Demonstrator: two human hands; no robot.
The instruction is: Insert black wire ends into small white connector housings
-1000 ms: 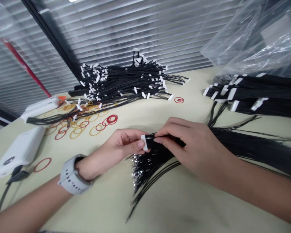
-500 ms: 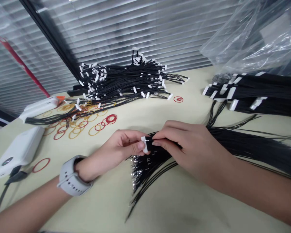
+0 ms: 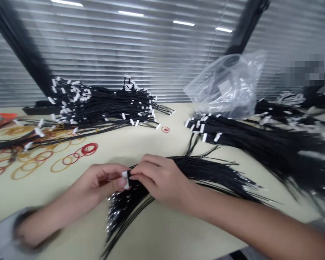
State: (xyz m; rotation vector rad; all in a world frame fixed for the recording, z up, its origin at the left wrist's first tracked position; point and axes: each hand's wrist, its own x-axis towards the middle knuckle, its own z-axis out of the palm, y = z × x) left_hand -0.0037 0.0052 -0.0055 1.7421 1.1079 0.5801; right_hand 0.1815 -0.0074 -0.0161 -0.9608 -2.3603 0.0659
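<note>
Between the thumb and fingers of my left hand (image 3: 104, 182) is a small white connector housing (image 3: 126, 179). My right hand (image 3: 162, 178) is closed in a pinch at the housing's right side, on the black wires (image 3: 129, 174) that run into it; its fingertips partly hide them. Under both hands lies a loose bundle of black wires (image 3: 206, 168), with shiny metal terminals (image 3: 114, 211) fanned out at its left end and more at its right end. A grey watch band (image 3: 8, 231) is around my left wrist.
A pile of black cables with white connectors (image 3: 105, 104) lies at the back left. Red and yellow rubber bands (image 3: 67, 159) are scattered before it. More connector-ended cables (image 3: 233, 137) spread on the right, by a clear plastic bag (image 3: 230, 90). Window blinds (image 3: 141, 47) stand behind the table.
The head view has swung to the right, so more cables on the right show and the white devices on the left are mostly out of frame. Both hands keep their hold at the connector.
</note>
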